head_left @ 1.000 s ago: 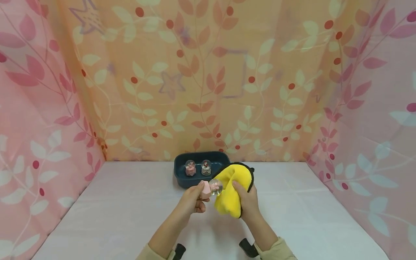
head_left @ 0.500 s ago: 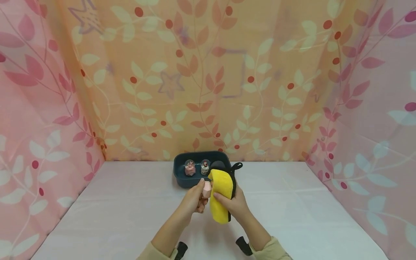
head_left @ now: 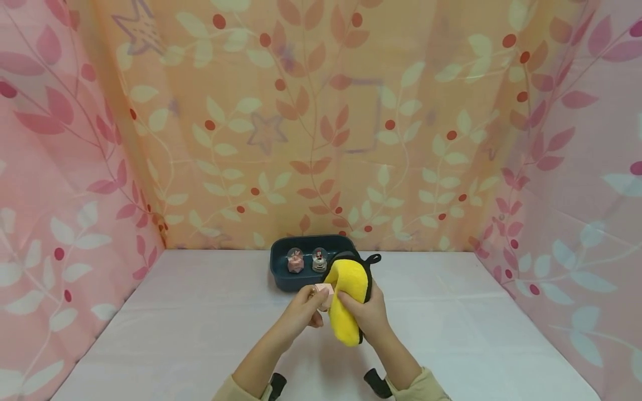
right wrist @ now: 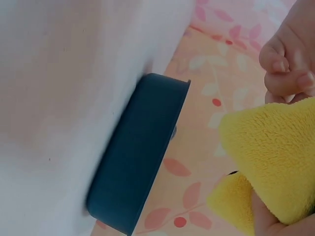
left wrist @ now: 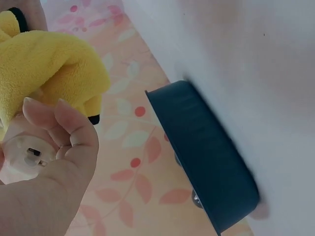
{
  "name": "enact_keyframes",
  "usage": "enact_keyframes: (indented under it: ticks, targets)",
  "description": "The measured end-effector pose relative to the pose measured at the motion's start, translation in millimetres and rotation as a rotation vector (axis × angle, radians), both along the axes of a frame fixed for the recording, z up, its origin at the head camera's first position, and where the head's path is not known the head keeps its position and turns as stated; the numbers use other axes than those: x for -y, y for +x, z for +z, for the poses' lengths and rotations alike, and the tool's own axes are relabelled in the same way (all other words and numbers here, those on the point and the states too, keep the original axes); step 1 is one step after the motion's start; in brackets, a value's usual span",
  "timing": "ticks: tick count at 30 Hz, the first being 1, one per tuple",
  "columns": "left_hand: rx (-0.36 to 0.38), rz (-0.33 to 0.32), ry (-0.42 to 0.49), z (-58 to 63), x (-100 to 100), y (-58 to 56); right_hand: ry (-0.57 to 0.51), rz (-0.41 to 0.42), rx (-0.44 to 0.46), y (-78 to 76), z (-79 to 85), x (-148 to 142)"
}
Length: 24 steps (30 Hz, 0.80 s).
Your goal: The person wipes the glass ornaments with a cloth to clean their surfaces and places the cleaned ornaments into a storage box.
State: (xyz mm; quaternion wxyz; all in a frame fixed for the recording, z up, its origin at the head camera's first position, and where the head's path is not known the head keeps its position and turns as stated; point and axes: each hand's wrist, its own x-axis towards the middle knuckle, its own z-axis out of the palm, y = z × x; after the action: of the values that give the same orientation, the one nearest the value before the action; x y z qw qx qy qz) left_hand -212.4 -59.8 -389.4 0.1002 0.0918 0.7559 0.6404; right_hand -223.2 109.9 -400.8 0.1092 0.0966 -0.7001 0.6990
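My left hand (head_left: 298,316) pinches the faceted pink base (head_left: 325,289) of a small snow globe. The left wrist view shows the underside of that base (left wrist: 30,156), with a small black switch. A yellow plush cloth (head_left: 347,281) with black edging and a loop is gripped in my right hand (head_left: 373,314). Its folds cover the globe's clear ball, which is hidden. In the right wrist view the cloth (right wrist: 270,152) hangs in folds just below the left hand's curled fingers (right wrist: 290,81). Both hands are close together above the table, in front of the tray.
A dark blue tray (head_left: 281,281) stands at the back of the white table (head_left: 200,312), against the floral curtain (head_left: 225,167). Inside it are a pink-based snow globe (head_left: 295,262) and a white-based one (head_left: 319,260). The cloth overlaps the tray's right front corner in the head view.
The cloth in my right hand has moved left and closed over the globe's clear ball, which showed a second ago. The pink base has since turned in my left hand.
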Motion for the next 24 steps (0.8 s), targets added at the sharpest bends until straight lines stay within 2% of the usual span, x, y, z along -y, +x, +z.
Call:
enact_keyframes:
  ticks: [14, 24]
  targets:
    - [-0.021, 0.011, 0.041, -8.2, 0.8, -2.9, -0.049, 0.022, 0.020, 0.1, -0.5, -0.7]
    - [0.021, 0.045, 0.035, -9.7, 0.8, -2.7, -0.144, 0.020, 0.092, -2.6, -3.1, -4.7]
